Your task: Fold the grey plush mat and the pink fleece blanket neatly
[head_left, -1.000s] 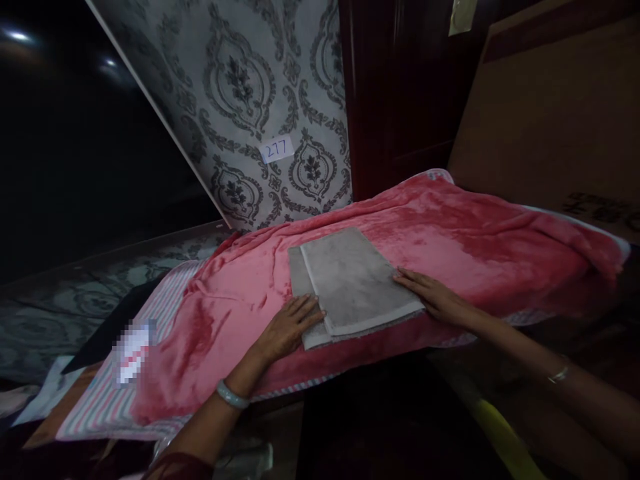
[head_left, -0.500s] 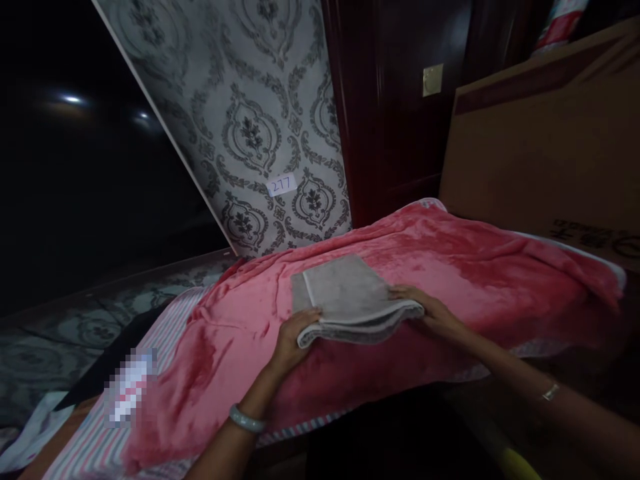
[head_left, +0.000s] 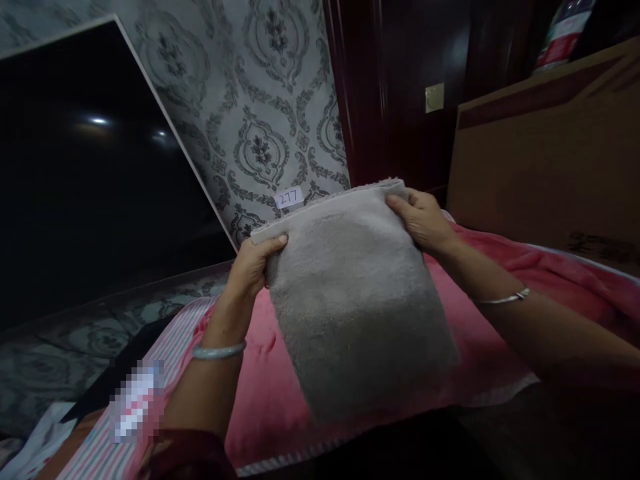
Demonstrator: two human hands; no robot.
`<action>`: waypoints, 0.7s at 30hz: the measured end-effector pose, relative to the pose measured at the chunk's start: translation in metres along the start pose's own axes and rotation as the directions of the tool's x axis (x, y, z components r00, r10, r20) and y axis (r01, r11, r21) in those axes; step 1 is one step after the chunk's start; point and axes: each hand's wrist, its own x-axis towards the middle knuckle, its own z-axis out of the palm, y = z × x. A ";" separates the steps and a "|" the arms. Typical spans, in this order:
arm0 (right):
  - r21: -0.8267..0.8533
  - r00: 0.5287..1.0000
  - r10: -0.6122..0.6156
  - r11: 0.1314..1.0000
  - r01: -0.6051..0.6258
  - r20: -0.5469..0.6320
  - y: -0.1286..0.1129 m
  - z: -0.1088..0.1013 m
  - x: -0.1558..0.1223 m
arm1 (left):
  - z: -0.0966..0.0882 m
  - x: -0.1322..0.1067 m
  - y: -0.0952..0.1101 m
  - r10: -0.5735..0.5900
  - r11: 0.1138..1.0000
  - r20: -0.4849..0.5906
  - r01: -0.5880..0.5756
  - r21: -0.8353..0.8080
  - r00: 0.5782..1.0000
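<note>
Gray folded cloth (head_left: 350, 287): hangs below the fingers, seemingly longest downward.
Left hand (head_left: 254, 261): fingers pinching its top-left corner.
Right hand (head_left: 426, 219): fingers pinching its top-right corner, equally near.
Pink blanket (head_left: 267, 387): below the fingers, behind.

So the bare left hand (head_left: 251, 263) is pinching, thumb (head_left: 274, 245) pointing inward, fingers mostly hidden. Bare right hand (head_left: 427, 217) basically mirrors it, just higher up. Left forearm (head_left: 207, 390) angles steeply upward; right forearm (head_left: 550, 333) slants in flatter.
</note>
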 end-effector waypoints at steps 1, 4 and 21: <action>-0.018 0.999 0.034 0.999 -0.034 0.010 0.013 0.008 0.009 | -0.002 0.013 -0.009 -0.044 0.999 -0.013 0.045 0.026 0.999; -0.232 0.971 0.234 0.948 -0.219 0.039 0.063 0.031 0.021 | -0.009 0.044 -0.049 -0.180 0.952 -0.104 0.200 0.232 0.978; -0.735 0.739 0.391 0.646 0.205 0.549 0.165 0.071 -0.153 | 0.045 -0.065 -0.226 -0.247 0.273 0.274 -0.205 0.940 0.929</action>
